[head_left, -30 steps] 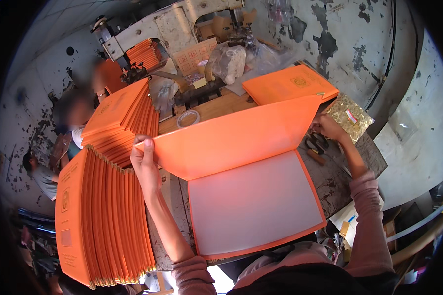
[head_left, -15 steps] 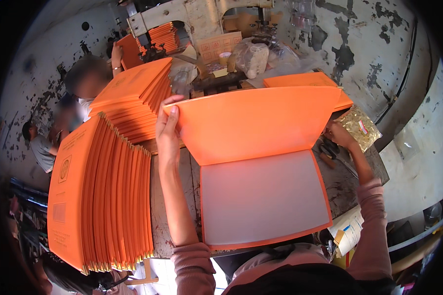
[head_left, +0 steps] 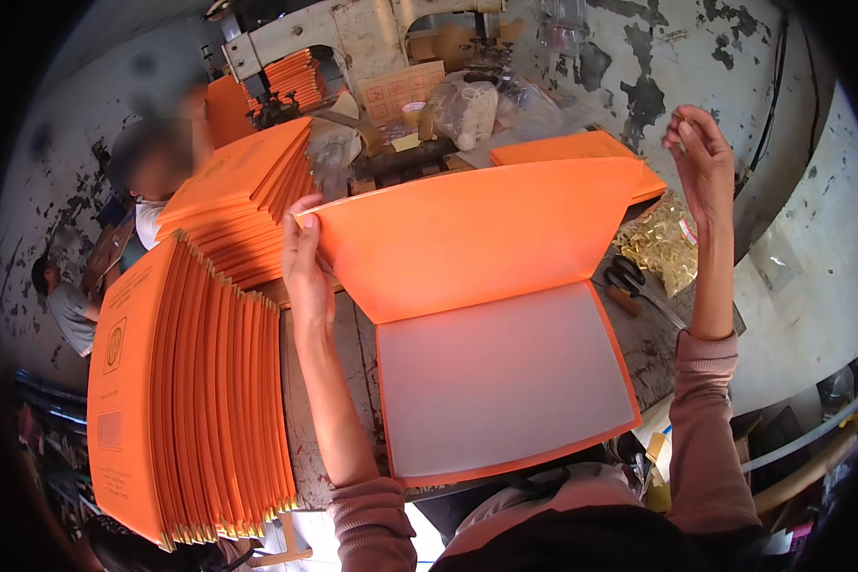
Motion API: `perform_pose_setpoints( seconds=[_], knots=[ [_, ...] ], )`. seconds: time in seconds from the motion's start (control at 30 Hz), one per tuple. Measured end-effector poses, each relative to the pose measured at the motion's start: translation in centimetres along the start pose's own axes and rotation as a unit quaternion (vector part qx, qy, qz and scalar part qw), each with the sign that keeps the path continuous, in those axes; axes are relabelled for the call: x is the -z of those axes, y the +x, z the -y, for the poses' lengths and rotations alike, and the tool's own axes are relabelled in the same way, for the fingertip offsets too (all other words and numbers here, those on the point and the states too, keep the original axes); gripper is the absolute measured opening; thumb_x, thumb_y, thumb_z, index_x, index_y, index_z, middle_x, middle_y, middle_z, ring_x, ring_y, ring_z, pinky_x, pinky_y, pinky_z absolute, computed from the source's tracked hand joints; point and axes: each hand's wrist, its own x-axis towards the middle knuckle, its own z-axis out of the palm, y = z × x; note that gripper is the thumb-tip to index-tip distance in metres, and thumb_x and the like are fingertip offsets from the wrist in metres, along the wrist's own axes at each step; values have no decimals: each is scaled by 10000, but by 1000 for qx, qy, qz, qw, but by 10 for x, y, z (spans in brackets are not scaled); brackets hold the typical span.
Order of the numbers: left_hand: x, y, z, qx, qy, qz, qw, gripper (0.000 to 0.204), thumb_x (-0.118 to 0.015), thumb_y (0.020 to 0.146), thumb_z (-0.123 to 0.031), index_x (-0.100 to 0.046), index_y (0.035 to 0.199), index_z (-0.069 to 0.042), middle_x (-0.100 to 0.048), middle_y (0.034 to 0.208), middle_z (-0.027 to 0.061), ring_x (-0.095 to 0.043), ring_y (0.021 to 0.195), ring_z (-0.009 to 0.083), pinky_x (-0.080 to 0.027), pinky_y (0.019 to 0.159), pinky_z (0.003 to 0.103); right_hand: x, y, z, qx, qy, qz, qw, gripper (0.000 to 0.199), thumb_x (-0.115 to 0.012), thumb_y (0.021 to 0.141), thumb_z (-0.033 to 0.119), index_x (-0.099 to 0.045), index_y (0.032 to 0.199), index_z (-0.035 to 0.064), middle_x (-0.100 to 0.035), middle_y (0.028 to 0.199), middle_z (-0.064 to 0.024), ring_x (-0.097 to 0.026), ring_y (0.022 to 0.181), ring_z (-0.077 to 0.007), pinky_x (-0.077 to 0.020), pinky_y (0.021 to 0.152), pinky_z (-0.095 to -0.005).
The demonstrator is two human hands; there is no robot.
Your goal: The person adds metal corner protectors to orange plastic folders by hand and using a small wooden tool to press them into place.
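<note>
An orange hardcover folder (head_left: 477, 243) stands open in front of me, its raised cover tilted back and its grey-white inner side (head_left: 505, 386) lying on the table. My left hand (head_left: 307, 267) pinches the cover's upper left corner between thumb and fingers. High at the right, apart from the folder, my right hand (head_left: 701, 157) has thumb and fingertips pressed together; whatever is in them is too small to make out. Below it sits a clear bag of small gold metal pieces (head_left: 665, 243).
Stacked orange folders with gold corners (head_left: 191, 400) fill the left, with another stack (head_left: 248, 191) behind. More folders (head_left: 582, 157) lie back right. Scissors (head_left: 629, 276) rest beside the bag. A metal press (head_left: 353, 38) stands at the back. Other people (head_left: 157, 167) are at far left.
My right hand has risen from beside the bag of gold pieces to well above it, fingertips together. My left hand still grips the cover corner. The whole view has shifted slightly.
</note>
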Motion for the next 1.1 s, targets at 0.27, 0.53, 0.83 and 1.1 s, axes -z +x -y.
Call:
perform_pose_setpoints(
  seconds=[0.27, 0.53, 0.83, 1.1],
  knots=[
    [-8, 8, 17, -43, -111, -58, 991, 151, -580, 881, -171, -546, 956, -45, -586, 851, 14, -552, 765, 67, -468, 656, 217, -100, -15, 17, -80, 54, 106, 990, 223, -589, 847, 77, -595, 1057, -1, -606, 926, -56, -566, 843, -106, -466, 753, -240],
    [-9, 8, 9, -12, -95, -87, 992, 137, -603, 865, -178, -606, 900, -46, -569, 778, -20, -483, 684, 52, -382, 585, 188, -216, 3, -14, -14, -51, 326, 944, 159, -646, 801, 128, -643, 911, 13, -645, 777, -52, -617, 722, -121, -491, 655, -234],
    [-24, 4, 4, -33, -97, -130, 986, 107, -559, 879, -150, -597, 921, -60, -605, 872, 13, -534, 865, 118, -426, 783, 276, -308, 21, -44, 111, -210, 445, 863, 181, -645, 736, 171, -685, 879, 69, -681, 812, -61, -644, 735, -146, -500, 670, -267],
    [-15, 4, 10, -15, -116, -128, 985, 62, -571, 869, -126, -585, 893, -71, -595, 904, 4, -521, 884, 110, -416, 819, 286, -305, 18, -46, 138, -194, 469, 851, 177, -642, 729, 167, -693, 869, 72, -675, 799, -63, -643, 767, -156, -497, 695, -290]
  ],
)
